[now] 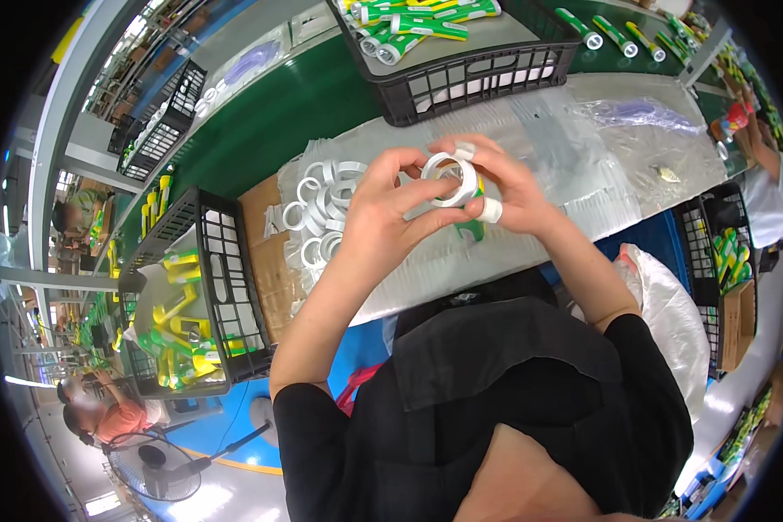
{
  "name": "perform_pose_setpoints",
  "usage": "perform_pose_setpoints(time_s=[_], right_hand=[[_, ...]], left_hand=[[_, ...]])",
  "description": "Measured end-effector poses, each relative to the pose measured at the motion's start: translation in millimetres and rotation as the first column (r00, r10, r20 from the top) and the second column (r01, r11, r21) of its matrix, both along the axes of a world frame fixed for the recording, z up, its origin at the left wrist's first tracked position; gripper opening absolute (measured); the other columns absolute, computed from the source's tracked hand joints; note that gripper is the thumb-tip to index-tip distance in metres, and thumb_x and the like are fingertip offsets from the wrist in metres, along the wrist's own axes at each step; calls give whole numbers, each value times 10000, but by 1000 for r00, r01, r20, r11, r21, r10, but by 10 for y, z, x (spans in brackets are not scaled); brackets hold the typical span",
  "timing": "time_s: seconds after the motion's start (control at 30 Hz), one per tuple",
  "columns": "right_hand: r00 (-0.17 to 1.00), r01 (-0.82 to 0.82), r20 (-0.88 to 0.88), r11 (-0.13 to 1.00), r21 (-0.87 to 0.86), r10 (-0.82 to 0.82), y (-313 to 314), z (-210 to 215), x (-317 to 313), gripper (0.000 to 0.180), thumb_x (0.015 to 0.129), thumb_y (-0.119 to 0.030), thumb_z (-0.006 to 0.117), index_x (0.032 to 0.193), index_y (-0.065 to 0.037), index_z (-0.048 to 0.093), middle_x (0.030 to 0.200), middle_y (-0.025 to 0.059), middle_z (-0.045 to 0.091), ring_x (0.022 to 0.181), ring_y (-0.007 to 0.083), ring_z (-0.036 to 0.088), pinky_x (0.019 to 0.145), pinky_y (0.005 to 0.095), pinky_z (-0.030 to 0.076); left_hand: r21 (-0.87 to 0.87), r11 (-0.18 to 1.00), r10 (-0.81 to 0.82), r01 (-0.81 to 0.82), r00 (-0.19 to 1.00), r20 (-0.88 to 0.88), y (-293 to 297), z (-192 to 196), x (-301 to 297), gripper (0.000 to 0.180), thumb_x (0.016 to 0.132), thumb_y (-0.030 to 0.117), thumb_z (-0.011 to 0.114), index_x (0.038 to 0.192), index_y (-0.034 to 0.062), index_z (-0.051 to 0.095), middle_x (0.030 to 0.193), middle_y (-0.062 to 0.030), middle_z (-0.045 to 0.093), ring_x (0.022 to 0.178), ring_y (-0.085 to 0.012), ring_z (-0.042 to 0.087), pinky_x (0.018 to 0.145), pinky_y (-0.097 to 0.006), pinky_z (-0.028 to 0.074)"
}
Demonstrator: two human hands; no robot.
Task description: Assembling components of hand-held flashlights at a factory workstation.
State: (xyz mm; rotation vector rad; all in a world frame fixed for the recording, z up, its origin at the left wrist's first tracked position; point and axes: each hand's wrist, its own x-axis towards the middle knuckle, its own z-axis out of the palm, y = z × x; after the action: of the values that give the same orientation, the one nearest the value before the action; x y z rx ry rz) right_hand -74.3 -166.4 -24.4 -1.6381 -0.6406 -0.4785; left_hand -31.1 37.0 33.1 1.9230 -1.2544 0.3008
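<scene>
Over the middle of the bench, both hands meet at a green and yellow flashlight (471,231), its lamp end tilted up toward me. A white ring (471,184) sits at the lamp end; whether it is fully seated I cannot tell. My left hand (390,198) closes on the ring from the left, a finger reaching across its opening. From the right, my right hand (511,190) grips the flashlight near the ring, with white wraps on its thumb and a finger. Beside my left hand lies a heap of loose white rings (324,202).
At the far side stands a black crate (478,83) of flashlights; another crate (226,278) is at left. Several flashlights (613,36) lie at the back right. Clear plastic film (644,117) covers the bench's right part. A fan (161,465) stands lower left; co-workers sit beyond.
</scene>
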Motion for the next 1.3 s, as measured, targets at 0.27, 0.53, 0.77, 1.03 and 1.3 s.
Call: perform_pose_setpoints(time_s=[0.27,0.53,0.77,1.03,1.3], right_hand=[[994,98,16,788,-608,-111,-494,910,-201,357,711,-134,778,1000,-28,596,1007,101,602,890,262,618,730,353,493],[963,-246,-270,418,-875,3,-501,1263,-54,234,753,-109,700,925,-13,575,898,96,544,786,266,588,657,370,470],[959,-85,-165,320,-944,-231,-384,1195,-74,398,809,-379,697,873,-14,551,784,116,568,701,296,582,615,407,466],[999,-34,-38,599,-800,7,-512,998,-27,444,798,-429,691,882,-8,578,694,138,582,638,319,590,575,411,450],[871,34,-122,306,-951,-476,-330,1161,-72,405,755,-359,690,904,4,592,776,159,625,718,349,618,631,429,476]], left_hand=[[7,996,-84,85,995,-54,-375,-86,-106,412,678,178,836,1006,102,600,1049,-101,620,940,-321,620,758,-405,507],[-107,987,-138,124,980,-142,-493,-221,-81,392,683,154,829,976,99,575,950,-101,664,862,-318,645,720,-403,515],[-52,996,-85,78,986,-147,-537,-245,-53,367,691,124,841,979,67,620,999,-57,698,883,-230,667,720,-341,520],[-88,992,-94,85,990,-109,-538,-276,15,374,685,139,843,982,74,624,989,-61,695,857,-218,668,695,-321,519],[-118,992,-55,40,990,-126,-600,-271,-5,390,650,187,850,947,122,604,792,-63,603,708,-265,607,627,-385,490]])
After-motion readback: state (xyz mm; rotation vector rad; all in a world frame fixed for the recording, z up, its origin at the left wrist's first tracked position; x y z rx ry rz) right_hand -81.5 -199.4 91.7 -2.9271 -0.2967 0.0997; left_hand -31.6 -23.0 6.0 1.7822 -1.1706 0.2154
